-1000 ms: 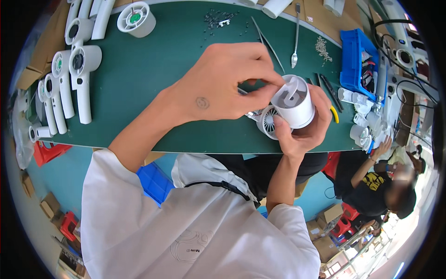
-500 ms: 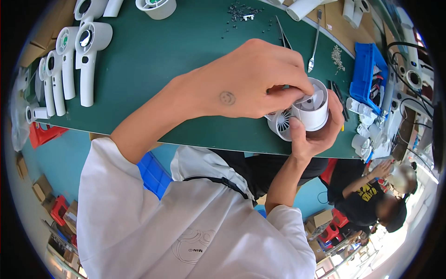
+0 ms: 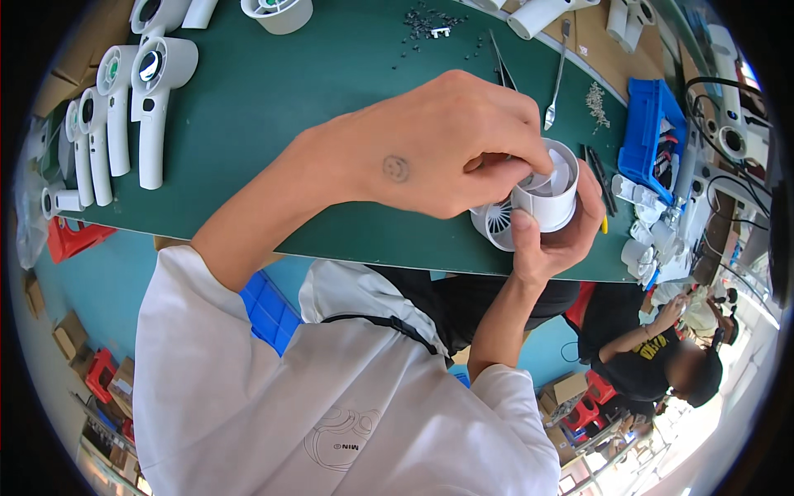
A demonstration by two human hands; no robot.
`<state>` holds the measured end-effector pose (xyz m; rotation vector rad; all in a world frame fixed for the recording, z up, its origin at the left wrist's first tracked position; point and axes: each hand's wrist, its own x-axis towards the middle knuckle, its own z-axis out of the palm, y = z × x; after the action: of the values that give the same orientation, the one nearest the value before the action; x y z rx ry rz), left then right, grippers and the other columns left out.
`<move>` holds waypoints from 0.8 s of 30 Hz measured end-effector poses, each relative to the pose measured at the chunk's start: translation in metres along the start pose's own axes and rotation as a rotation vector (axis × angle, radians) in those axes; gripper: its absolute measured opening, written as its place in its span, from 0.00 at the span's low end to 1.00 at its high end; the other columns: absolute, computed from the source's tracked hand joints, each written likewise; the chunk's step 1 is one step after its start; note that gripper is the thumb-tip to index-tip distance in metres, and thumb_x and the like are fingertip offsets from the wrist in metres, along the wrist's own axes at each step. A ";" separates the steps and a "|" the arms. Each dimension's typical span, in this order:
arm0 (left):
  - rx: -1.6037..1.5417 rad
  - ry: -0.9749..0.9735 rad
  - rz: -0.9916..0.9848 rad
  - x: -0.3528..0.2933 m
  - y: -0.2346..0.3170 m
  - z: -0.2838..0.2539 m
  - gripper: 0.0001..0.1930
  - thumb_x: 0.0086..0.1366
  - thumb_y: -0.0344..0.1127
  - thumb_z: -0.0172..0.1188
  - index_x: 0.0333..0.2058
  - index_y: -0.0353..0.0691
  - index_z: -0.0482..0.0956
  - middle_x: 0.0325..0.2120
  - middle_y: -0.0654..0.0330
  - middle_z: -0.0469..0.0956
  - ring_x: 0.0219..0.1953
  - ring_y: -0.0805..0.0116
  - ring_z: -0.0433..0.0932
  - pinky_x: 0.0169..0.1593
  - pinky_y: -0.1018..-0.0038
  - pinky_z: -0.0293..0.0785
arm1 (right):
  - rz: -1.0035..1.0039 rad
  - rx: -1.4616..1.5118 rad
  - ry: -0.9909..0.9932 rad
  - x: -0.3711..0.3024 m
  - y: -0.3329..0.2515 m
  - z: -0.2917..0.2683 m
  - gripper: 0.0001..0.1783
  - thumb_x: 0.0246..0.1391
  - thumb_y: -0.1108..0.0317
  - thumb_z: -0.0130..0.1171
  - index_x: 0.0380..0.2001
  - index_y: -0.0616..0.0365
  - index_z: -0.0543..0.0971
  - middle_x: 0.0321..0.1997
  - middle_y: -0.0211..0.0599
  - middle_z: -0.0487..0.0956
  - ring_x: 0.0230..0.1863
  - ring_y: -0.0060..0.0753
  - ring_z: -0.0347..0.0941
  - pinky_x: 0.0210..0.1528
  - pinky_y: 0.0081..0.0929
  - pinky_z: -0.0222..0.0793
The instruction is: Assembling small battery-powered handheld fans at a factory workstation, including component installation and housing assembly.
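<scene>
Near the front edge of the bench, my right hand [image 3: 558, 240] wraps around a white cylindrical fan housing [image 3: 556, 212], its thumb on the near side and its fingers along the right. The housing's open end faces up, with pale curved vanes inside. My left hand [image 3: 463, 145] reaches across from the left, back of the hand up. Thumb and forefinger pinch a thin white plastic part [image 3: 541, 181] at the housing's opening; most of that part is hidden. Against the housing's left side is a round white piece with a slotted grille [image 3: 499, 217]; whether the two are joined I cannot tell.
Several white handheld fans [image 3: 153, 107] line the bench's left side. Beyond my hands lie tweezers [image 3: 501, 62], a metal spatula [image 3: 557, 78], black bits [image 3: 426, 23] and small screws [image 3: 597, 103]. A blue bin [image 3: 649, 136] stands right. A co-worker [image 3: 653, 347] is at lower right.
My left hand's fingertips have shifted slightly at the housing's opening, still pinching. My right hand keeps its hold. The whole view has drifted a little.
</scene>
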<state>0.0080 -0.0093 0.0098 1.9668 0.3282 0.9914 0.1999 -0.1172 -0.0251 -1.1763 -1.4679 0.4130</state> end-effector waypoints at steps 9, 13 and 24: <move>0.046 -0.004 0.127 -0.006 -0.004 0.012 0.13 0.53 0.30 0.69 0.38 0.36 0.82 0.32 0.59 0.77 0.26 0.66 0.75 0.27 0.74 0.71 | 0.066 0.051 0.058 -0.007 -0.004 0.006 0.38 0.41 0.65 0.72 0.55 0.65 0.68 0.58 0.52 0.68 0.57 0.44 0.69 0.61 0.40 0.64; 0.007 0.036 0.146 -0.004 -0.006 0.017 0.13 0.52 0.28 0.69 0.38 0.35 0.82 0.31 0.58 0.77 0.27 0.63 0.75 0.29 0.73 0.72 | 0.025 0.048 0.047 -0.003 -0.003 0.006 0.36 0.42 0.68 0.70 0.55 0.64 0.68 0.58 0.53 0.68 0.58 0.45 0.68 0.61 0.41 0.64; 0.012 0.030 0.049 -0.003 -0.007 0.014 0.15 0.54 0.30 0.69 0.40 0.34 0.81 0.38 0.56 0.77 0.33 0.65 0.78 0.34 0.74 0.74 | 0.144 0.181 0.014 0.005 -0.005 -0.001 0.35 0.42 0.75 0.67 0.56 0.67 0.69 0.57 0.47 0.69 0.56 0.37 0.69 0.57 0.32 0.67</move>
<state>0.0178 -0.0147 -0.0016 1.9804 0.3044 1.0540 0.1991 -0.1155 -0.0187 -1.1399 -1.3087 0.6219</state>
